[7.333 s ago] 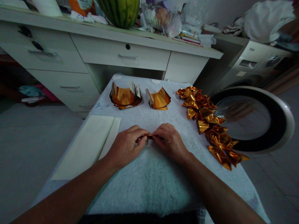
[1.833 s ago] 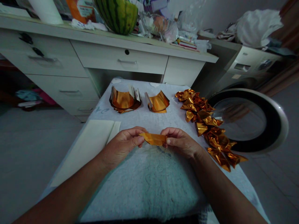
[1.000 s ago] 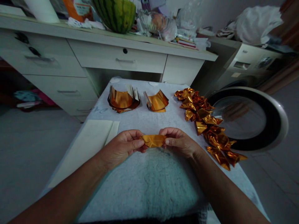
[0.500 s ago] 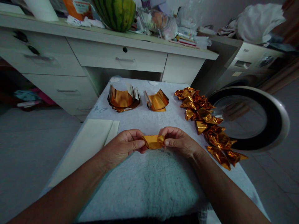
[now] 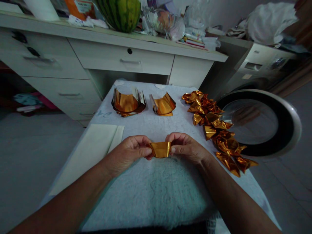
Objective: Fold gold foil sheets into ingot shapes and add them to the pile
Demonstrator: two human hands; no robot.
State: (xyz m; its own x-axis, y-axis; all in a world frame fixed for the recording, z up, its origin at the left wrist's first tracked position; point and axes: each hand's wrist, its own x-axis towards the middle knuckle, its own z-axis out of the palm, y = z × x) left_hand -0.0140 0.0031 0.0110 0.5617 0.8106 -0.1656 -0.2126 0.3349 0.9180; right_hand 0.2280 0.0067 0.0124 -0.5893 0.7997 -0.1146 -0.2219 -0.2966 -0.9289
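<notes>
A small folded piece of gold foil paper [image 5: 161,149] is stretched between my two hands, above the cloth-covered table [image 5: 146,195]. My left hand [image 5: 135,148] pinches its left end between thumb and fingers. At the right end, my right hand [image 5: 184,147] pinches it the same way. Beyond my hands, a larger stack of curved gold foil sheets [image 5: 126,102] stands beside a smaller stack of curved gold sheets [image 5: 164,104]. Several folded gold foil pieces [image 5: 209,113] lie in a heap along the table's right side.
Pale folded paper [image 5: 90,149] lies at the table's left. Behind the table runs a white drawer cabinet [image 5: 126,61], with a watermelon [image 5: 119,14] and plastic bags on top. The open round door [image 5: 287,123] of a washing machine [image 5: 258,65] reaches up to the table's right edge.
The gold foil piece between my fingers has changed shape: its right end now looks smoother and its face slightly taller. Both hands stay in nearly the same place.
</notes>
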